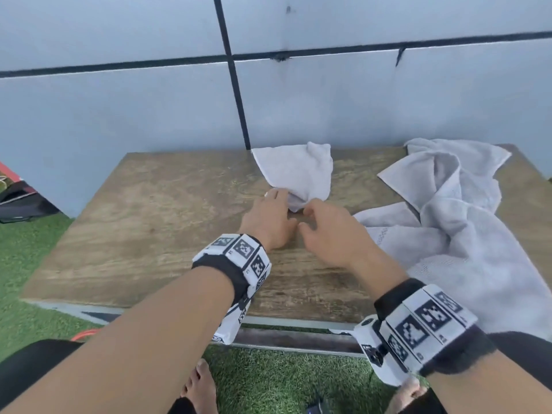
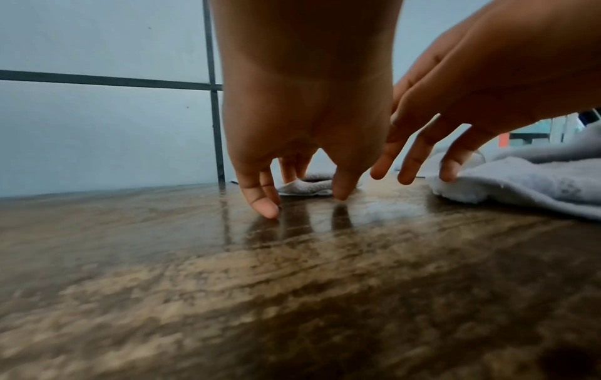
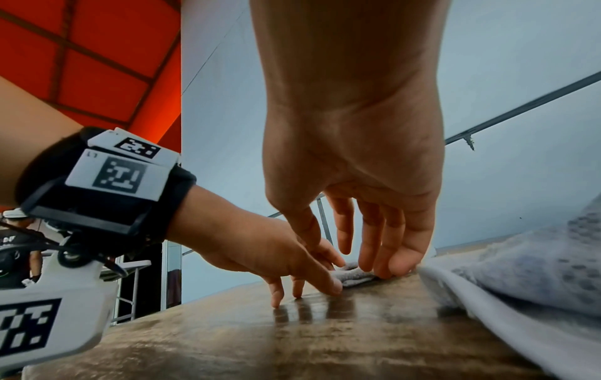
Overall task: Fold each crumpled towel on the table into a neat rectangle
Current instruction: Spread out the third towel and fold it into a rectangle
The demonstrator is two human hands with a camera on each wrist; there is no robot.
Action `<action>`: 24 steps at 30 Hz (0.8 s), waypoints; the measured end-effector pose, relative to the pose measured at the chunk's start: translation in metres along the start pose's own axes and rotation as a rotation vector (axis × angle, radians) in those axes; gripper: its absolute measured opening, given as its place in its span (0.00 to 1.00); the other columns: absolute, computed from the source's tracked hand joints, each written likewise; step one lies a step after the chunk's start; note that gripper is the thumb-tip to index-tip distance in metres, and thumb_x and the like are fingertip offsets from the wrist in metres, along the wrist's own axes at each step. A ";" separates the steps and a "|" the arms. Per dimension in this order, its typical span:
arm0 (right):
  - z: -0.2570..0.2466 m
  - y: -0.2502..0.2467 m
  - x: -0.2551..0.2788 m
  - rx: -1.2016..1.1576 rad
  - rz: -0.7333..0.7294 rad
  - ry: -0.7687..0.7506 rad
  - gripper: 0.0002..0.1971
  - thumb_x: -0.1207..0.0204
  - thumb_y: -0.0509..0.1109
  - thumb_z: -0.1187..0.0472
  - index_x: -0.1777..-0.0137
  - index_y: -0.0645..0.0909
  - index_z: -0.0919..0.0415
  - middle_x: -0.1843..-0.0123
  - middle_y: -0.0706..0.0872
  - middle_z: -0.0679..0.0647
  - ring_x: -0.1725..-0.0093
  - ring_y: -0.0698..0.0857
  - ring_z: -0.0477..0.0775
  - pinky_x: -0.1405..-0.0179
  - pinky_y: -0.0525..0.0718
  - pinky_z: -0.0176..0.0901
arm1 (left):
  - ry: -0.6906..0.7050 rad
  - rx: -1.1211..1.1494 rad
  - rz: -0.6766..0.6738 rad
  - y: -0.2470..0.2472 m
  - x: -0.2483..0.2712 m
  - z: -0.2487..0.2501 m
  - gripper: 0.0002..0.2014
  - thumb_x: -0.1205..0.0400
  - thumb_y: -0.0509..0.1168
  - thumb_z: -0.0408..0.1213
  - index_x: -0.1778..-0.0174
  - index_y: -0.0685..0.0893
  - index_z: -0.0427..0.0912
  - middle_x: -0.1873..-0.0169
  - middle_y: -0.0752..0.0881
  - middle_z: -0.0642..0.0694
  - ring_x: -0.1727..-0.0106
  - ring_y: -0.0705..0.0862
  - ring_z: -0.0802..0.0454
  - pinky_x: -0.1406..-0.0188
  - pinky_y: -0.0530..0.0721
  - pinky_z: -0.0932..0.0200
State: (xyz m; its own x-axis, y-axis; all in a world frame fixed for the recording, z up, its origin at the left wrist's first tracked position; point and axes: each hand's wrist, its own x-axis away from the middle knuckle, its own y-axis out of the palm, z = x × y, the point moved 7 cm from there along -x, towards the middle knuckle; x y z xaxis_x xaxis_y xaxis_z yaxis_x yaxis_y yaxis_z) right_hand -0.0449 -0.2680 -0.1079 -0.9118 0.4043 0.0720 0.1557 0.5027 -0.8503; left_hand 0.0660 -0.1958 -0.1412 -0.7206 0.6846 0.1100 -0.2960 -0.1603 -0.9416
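Note:
A small grey towel (image 1: pixel 298 171) lies crumpled at the back middle of the wooden table (image 1: pixel 134 234). My left hand (image 1: pixel 270 216) reaches its near corner with straight fingers, tips down on the wood beside the cloth (image 2: pixel 302 189). My right hand (image 1: pixel 325 228) hovers just right of it, fingers spread and relaxed; its fingertips (image 3: pixel 383 270) touch the small towel's edge (image 3: pixel 353 275). Neither hand grips the cloth. A large grey towel (image 1: pixel 448 210) sprawls crumpled over the table's right side, close to my right wrist (image 3: pixel 536 282).
A pale panelled wall (image 1: pixel 119 115) stands right behind the table. Green artificial grass (image 1: pixel 30 264) surrounds it, with a dark bag (image 1: pixel 18 201) on the left. My bare feet (image 1: pixel 200 386) are under the near edge. A person (image 3: pixel 13 246) stands far off.

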 end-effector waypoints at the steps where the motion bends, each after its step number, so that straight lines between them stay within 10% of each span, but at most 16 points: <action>1: 0.002 0.001 -0.002 0.019 -0.001 0.007 0.15 0.17 0.62 0.54 0.35 0.77 0.60 0.38 0.84 0.60 0.39 0.82 0.63 0.45 0.82 0.54 | 0.006 -0.023 0.029 -0.003 0.000 0.000 0.22 0.17 0.66 0.44 0.27 0.73 0.48 0.28 0.74 0.47 0.30 0.75 0.39 0.39 0.81 0.37; 5: 0.002 0.005 -0.007 0.079 -0.007 0.019 0.11 0.17 0.60 0.57 0.39 0.74 0.60 0.42 0.82 0.61 0.41 0.81 0.65 0.52 0.81 0.55 | -0.037 -0.043 0.100 -0.018 0.000 -0.002 0.03 0.19 0.65 0.38 0.58 0.79 0.47 0.51 0.84 0.43 0.53 0.81 0.40 0.60 0.77 0.51; 8: 0.000 0.005 -0.007 0.092 0.007 0.015 0.11 0.18 0.60 0.59 0.38 0.73 0.60 0.41 0.80 0.61 0.41 0.80 0.67 0.51 0.81 0.56 | -0.024 0.089 0.020 -0.021 0.002 -0.002 0.17 0.21 0.65 0.34 0.72 0.66 0.44 0.72 0.73 0.47 0.67 0.73 0.44 0.71 0.69 0.56; 15: 0.000 -0.004 -0.002 0.002 0.113 0.039 0.18 0.20 0.69 0.55 0.36 0.68 0.60 0.36 0.77 0.60 0.36 0.78 0.67 0.45 0.80 0.58 | -0.107 1.007 0.011 -0.069 0.034 0.002 0.05 0.13 0.57 0.31 0.54 0.76 0.40 0.69 0.88 0.44 0.67 0.86 0.45 0.64 0.82 0.52; 20: -0.009 -0.007 0.004 -0.067 0.201 0.022 0.33 0.23 0.73 0.45 0.25 0.63 0.56 0.26 0.73 0.57 0.28 0.75 0.61 0.40 0.81 0.59 | -0.167 1.147 -0.078 -0.068 0.052 -0.006 0.06 0.16 0.56 0.25 0.55 0.72 0.39 0.76 0.81 0.43 0.74 0.77 0.45 0.69 0.81 0.53; 24: -0.017 0.002 -0.001 -0.059 0.196 -0.005 0.20 0.22 0.70 0.40 0.37 0.75 0.49 0.38 0.79 0.51 0.33 0.78 0.56 0.44 0.82 0.56 | -0.155 1.225 -0.124 -0.067 0.060 -0.007 0.07 0.19 0.56 0.24 0.60 0.71 0.40 0.75 0.80 0.41 0.75 0.76 0.45 0.71 0.80 0.55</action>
State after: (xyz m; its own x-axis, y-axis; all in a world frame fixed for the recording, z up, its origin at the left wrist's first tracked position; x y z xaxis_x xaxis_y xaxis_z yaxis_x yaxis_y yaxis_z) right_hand -0.0376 -0.2545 -0.1010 -0.8639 0.4947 -0.0944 0.3519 0.4589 -0.8159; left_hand 0.0472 -0.1393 -0.0739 -0.6881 0.6644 0.2919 -0.6975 -0.7164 -0.0137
